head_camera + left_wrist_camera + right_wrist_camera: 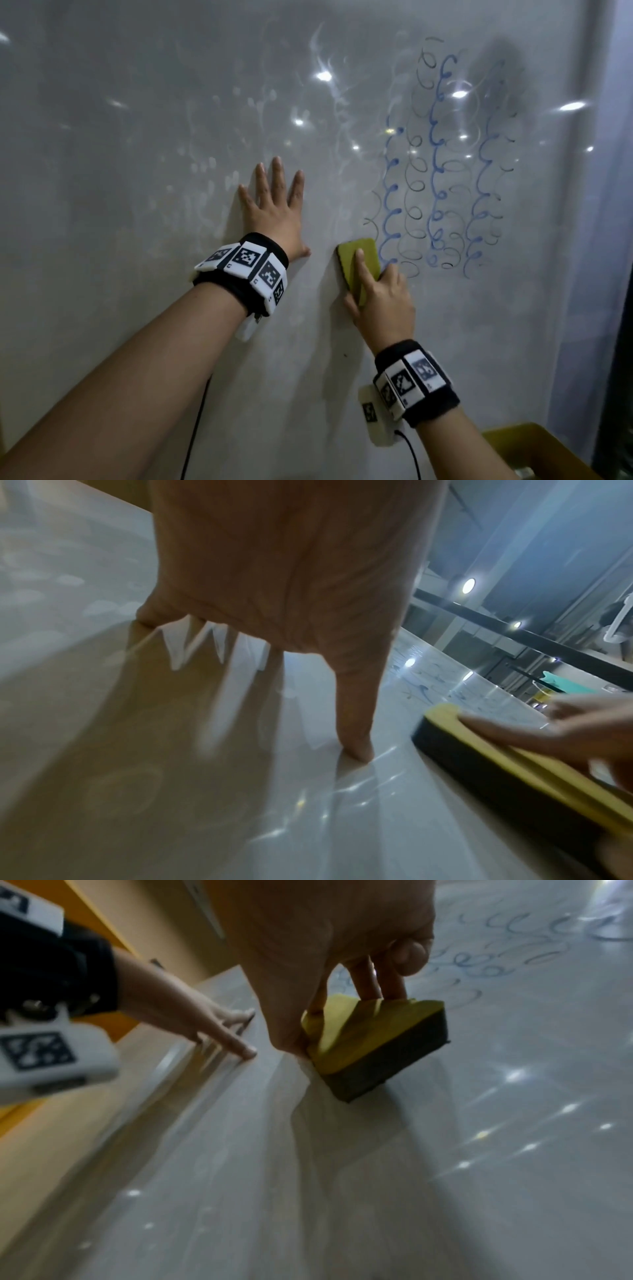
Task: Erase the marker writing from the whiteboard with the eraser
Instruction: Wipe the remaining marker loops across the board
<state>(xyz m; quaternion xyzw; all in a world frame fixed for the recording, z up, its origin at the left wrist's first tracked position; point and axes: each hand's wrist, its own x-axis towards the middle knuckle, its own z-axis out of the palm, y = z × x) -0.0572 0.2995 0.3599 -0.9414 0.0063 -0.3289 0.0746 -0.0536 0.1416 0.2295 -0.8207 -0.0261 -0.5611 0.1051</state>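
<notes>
Whiteboard [137, 308] glare blurs marker writing [442, 164]; right hand [383, 301] half-covers eraser [356, 253].

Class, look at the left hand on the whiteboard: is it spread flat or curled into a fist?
Spread flat. The left hand lies on the whiteboard with straight, fanned fingers, holding nothing.

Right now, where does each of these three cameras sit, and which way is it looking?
Head: worn on the head, facing the whiteboard and its scribbles; shows both forearms, left hand flat on the board, right hand on the eraser.
Left wrist: looks along the left hand and its spread fingers on the board.
Right wrist: looks along the right hand gripping the eraser.
Shared: both wrist views catch the eraser and the opposite hand.
</notes>
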